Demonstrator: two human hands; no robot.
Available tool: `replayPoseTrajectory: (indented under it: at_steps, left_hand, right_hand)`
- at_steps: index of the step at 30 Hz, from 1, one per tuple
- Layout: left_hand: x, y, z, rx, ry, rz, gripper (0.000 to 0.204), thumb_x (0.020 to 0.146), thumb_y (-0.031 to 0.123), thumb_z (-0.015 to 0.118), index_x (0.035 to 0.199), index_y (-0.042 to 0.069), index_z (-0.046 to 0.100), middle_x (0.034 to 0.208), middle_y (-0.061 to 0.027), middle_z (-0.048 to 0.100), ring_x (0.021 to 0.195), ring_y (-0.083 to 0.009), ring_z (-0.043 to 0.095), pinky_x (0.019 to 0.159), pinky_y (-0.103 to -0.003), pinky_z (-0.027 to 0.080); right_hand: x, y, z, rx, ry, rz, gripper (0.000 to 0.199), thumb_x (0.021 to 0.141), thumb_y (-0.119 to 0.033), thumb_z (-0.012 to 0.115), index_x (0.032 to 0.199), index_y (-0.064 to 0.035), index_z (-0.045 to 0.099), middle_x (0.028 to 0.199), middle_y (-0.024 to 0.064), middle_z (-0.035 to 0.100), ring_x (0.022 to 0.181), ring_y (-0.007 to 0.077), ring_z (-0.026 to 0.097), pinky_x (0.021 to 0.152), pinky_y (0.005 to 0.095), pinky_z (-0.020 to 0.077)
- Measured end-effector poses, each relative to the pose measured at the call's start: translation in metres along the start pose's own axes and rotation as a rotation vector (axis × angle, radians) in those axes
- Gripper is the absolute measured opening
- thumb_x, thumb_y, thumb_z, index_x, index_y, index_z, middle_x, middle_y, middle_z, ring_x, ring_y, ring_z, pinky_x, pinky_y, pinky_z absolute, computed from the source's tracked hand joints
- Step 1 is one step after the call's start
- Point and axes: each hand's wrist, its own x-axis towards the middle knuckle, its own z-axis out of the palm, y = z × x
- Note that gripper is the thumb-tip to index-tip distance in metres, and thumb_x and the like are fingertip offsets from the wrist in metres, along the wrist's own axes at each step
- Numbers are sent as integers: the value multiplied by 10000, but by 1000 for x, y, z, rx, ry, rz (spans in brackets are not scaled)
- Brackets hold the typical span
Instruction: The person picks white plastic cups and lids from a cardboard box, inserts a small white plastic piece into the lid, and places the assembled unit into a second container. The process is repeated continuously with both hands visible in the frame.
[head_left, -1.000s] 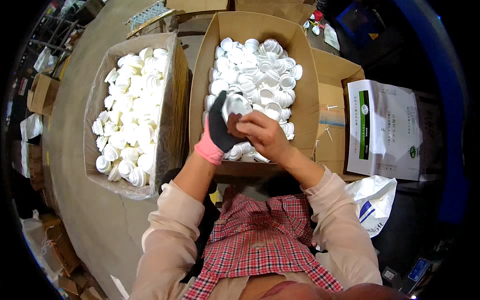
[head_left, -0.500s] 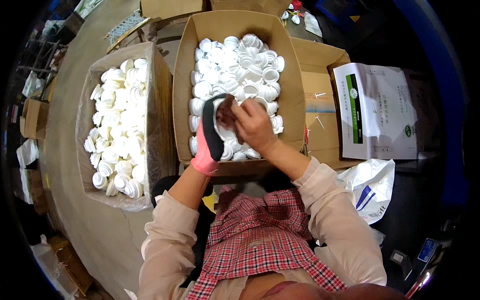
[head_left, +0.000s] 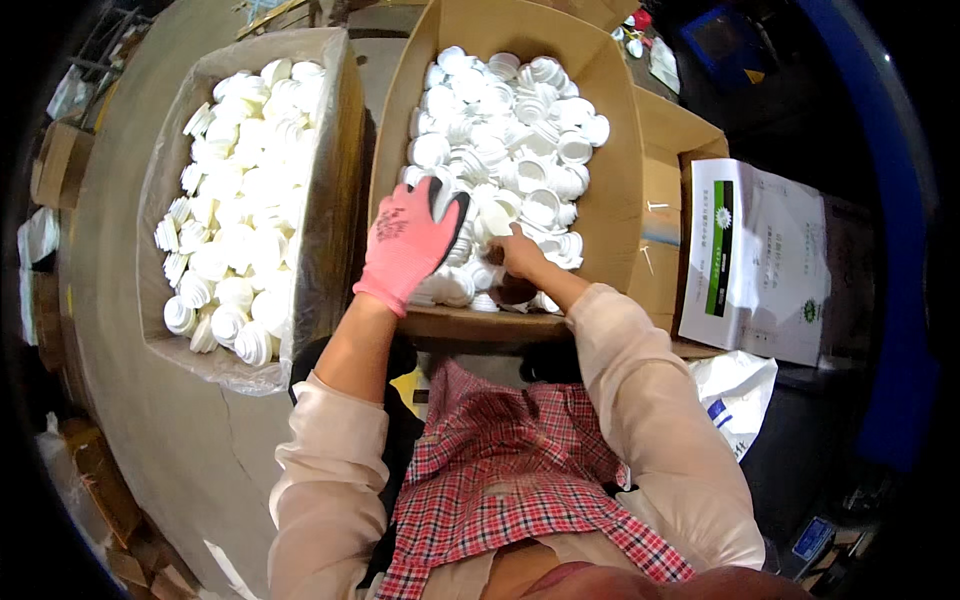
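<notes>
My left hand [head_left: 408, 240], in a pink glove with dark fingertips, reaches over the near left of the middle cardboard box [head_left: 620, 180]. Its thumb and fingers are apart around nothing I can see held. Round white ribbed plastic caps [head_left: 530, 140] fill that box in a loose heap. My bare right hand [head_left: 527, 257] is closed on a dark brown cloth [head_left: 513, 290] at the box's near side. Its fingertips are by a larger white cap [head_left: 496, 216] that lies between my two hands; whether they grip it, I cannot tell.
At the left stands a plastic-lined box [head_left: 318, 200] of similar cream-white parts. Right of the middle box are an open carton [head_left: 655, 215] with small white pieces on it, a printed white sheet of cardboard [head_left: 765, 260] and a white plastic bag [head_left: 740, 395].
My hands have parted: the left has turned back-up and opened beside the caps, the right has lowered with the cloth. The view has shifted, so the boxes appear moved.
</notes>
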Motion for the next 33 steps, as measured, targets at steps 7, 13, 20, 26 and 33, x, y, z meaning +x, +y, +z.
replayPoseTrajectory:
  at_steps: [7,13,20,26,33]
  left_hand:
    - [-6,-8,-2,170,-100,23,545,899,479,520,1204,29,551,1126,-226,573,1050,-405,539,913,-460,436]
    - [-1,-13,-2,-184,76,24,512,903,372,587,1239,-7,515,1159,-263,571,1096,-395,539,931,-429,442]
    - [0,17,-13,-633,81,656,585,818,37,653,1362,-21,445,1311,-148,556,1224,-203,503,1025,-317,396]
    - [-14,30,25,-1963,-409,101,441,982,208,464,1365,-5,423,1296,-116,536,1167,-199,528,1030,-347,393]
    - [3,29,7,-1879,-116,151,431,942,158,504,1340,-3,462,1265,-103,553,1197,-209,529,1031,-373,423]
  right_hand:
    - [40,37,29,-336,79,-138,230,835,-137,532,1036,-121,642,978,230,546,804,399,650,682,472,530]
    - [-16,-4,-96,327,196,-252,231,709,-12,551,923,-10,640,881,173,654,763,280,647,717,364,514]
    - [-114,-82,-180,1193,74,-339,219,715,52,512,892,-13,622,820,-22,596,758,67,560,697,211,470]
    - [-110,-89,-162,1138,305,-346,198,752,21,497,892,9,637,894,37,650,829,112,602,761,241,482]
    - [-118,-88,-188,1249,664,-383,385,745,110,407,1063,-1,594,1095,88,633,1040,171,598,955,281,445]
